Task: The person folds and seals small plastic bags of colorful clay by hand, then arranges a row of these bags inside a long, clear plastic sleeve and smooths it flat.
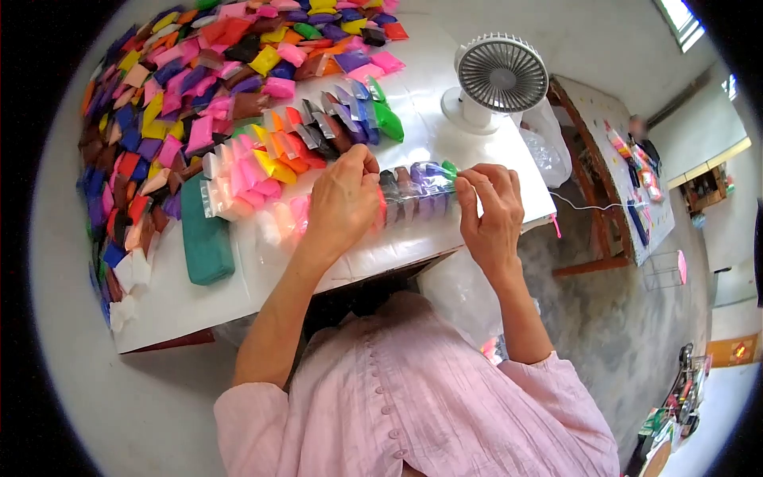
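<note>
A long clear plastic bag [417,189] lies along the front of the white table, with a row of coloured packets inside, pink at its left through black and purple to green at its right. My left hand [346,195] is closed over the middle of this bag, fingertips pinched together at its upper edge. At the right end, thumb and fingers of my right hand [491,213] pinch the plastic beside the green packet. Just behind the bag stands a second row of small packets [278,155], running from pale peach through yellow, orange, red and brown to green.
A large heap of coloured packets [203,87] covers the back left of the table. Left of the rows lies a teal oblong block [207,238]. A white fan [501,75] stands at the back right. Beyond, a person [648,151] is by another table [596,135].
</note>
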{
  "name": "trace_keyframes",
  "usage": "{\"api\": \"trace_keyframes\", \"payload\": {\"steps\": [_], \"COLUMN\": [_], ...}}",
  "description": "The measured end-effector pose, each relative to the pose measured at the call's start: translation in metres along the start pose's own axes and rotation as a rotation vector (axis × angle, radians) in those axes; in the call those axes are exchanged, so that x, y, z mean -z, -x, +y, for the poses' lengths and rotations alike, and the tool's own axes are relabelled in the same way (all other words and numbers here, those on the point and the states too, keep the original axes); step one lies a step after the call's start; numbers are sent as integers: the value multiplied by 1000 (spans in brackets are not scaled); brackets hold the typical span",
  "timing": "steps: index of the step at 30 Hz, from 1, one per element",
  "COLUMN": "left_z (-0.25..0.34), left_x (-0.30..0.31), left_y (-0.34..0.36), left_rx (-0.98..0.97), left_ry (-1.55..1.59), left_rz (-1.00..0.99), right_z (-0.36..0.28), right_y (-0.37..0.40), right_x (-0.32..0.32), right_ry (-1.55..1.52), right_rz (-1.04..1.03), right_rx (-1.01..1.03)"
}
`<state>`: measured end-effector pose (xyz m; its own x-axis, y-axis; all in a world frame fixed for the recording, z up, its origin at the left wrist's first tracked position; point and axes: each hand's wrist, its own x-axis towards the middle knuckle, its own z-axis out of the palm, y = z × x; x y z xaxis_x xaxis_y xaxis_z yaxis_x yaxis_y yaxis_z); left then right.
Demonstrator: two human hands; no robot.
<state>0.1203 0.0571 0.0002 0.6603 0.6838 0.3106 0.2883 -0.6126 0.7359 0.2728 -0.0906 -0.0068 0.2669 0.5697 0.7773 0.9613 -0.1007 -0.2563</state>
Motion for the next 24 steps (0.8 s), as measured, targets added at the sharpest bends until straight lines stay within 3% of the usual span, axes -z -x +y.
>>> {"api": "trace_keyframes", "payload": {"steps": [4, 6, 8, 10, 11, 17, 19, 21, 24], "left_z": [1, 1, -1, -4, -1, 30, 27, 17, -4], "left_x": [0, 1, -1, -3, 0, 23, 47, 77, 88], "left_y": [1, 0, -3, -1, 4, 35, 65, 100, 134], "left_rx": [-7, 28, 11, -31, -129, -306, -300, -122, 203], "left_ry": [29, 37, 48, 51, 57, 217, 96, -163, -39], "left_rz": [26, 5, 11, 49, 55, 314, 506, 614, 582], "right_z": [-40, -48, -27, -21, -25, -63, -69, -78, -91], "right_y": [-14, -10, -4, -8, -9, -27, -33, -43, -55], "right_x": [-16, -27, -34, -23, -21, -35, -41, -43, -52], "right_ry": [-177, -160, -131, -29, 3, -148, -293, -409, -486], "right_rz": [10, -128, -58, -114, -102, -129, -207, -272, -375], "right_rx": [162, 250, 151, 77, 89, 214, 245, 293, 353]}}
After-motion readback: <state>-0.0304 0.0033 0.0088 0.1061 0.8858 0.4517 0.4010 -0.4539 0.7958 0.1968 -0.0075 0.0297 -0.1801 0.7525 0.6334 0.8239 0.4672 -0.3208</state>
